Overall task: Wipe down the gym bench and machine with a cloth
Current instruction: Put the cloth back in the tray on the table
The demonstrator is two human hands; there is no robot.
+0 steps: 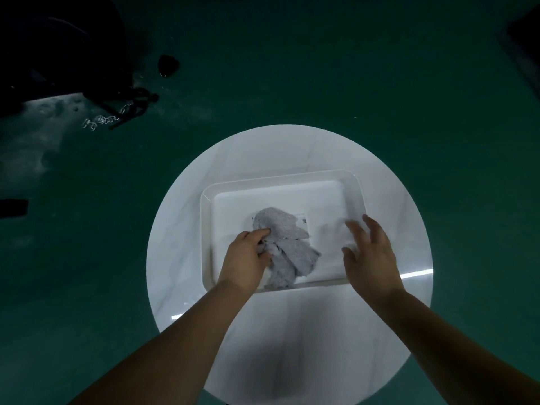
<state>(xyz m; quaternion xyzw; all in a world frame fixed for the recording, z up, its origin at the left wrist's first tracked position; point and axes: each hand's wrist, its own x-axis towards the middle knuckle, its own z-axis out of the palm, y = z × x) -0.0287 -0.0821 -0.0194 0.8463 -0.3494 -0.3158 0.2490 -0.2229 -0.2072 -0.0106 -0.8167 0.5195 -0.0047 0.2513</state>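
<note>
- The left hand [247,254] is extended from the lower left on a bare forearm, back upward, over the near left part of the tray [355,182].
- Its fingers are curled round a fold of the cloth [287,249], which is gripped at its left edge.
- The cloth is crumpled inside the tray, spreading away from the left fingertips toward the tray's middle.
- The right hand [369,252] is held over the tray's right side, fingers spread and relaxed; nothing is gripped.
- The right fingertips are blurred; contact with the tray cannot be determined.
- The cloth lies between the two hands, apart from the right fingers.
- The tray is placed on a round white table [181,258].
- A chain [102,119] lies on the green floor [350,68], well beyond the left fingers.
</note>
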